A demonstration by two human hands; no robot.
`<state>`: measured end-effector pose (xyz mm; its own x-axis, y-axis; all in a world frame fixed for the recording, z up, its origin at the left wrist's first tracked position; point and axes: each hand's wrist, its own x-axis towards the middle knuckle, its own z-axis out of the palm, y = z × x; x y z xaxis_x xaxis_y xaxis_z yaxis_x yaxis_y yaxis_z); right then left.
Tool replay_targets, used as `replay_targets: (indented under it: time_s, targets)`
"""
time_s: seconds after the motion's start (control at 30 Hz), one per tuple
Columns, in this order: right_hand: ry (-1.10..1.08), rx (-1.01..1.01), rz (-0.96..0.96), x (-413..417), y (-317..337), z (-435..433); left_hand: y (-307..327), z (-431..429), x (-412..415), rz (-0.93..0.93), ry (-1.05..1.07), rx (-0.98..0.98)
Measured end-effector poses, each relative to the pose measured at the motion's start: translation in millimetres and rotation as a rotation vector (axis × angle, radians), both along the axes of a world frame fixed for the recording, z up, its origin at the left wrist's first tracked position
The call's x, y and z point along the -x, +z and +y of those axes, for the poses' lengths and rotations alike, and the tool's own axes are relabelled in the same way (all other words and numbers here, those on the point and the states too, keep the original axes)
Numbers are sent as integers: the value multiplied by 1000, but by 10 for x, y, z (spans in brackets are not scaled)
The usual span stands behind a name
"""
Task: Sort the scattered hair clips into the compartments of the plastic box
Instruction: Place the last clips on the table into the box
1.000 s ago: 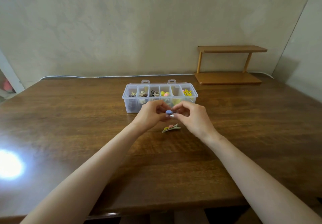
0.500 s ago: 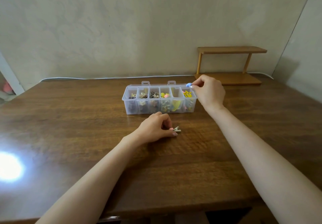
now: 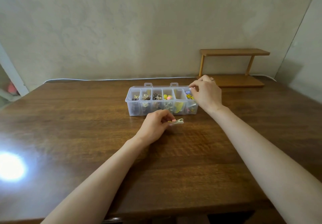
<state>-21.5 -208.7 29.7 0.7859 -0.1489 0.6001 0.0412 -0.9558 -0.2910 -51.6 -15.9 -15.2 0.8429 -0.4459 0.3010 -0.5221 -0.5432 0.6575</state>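
Head view: pinching a pale clip by one end in the left hand, fingers curled, clip jutting toward 3 o'clock just above the tabletop. At 12 o'clock of that hand, the box, clips in its compartments. Reaching the right hand, arm outstretched, over the box's 3 o'clock end. Blue clip right at curled fingertips above the end compartment; gripped or let go, cannot tell.

The box is clear, the table grained brown, with a blue clip and a pink-and-yellow-marked cream clip
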Motion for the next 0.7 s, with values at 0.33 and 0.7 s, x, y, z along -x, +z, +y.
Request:
replay_targets:
  time_s: [0.33, 0.7]
  targets:
    - [555, -357, 245, 505, -87, 271, 39, 20, -26, -71, 157, 334]
    - [379, -523, -57, 317, 26, 290, 45, 49, -65, -99, 319, 392]
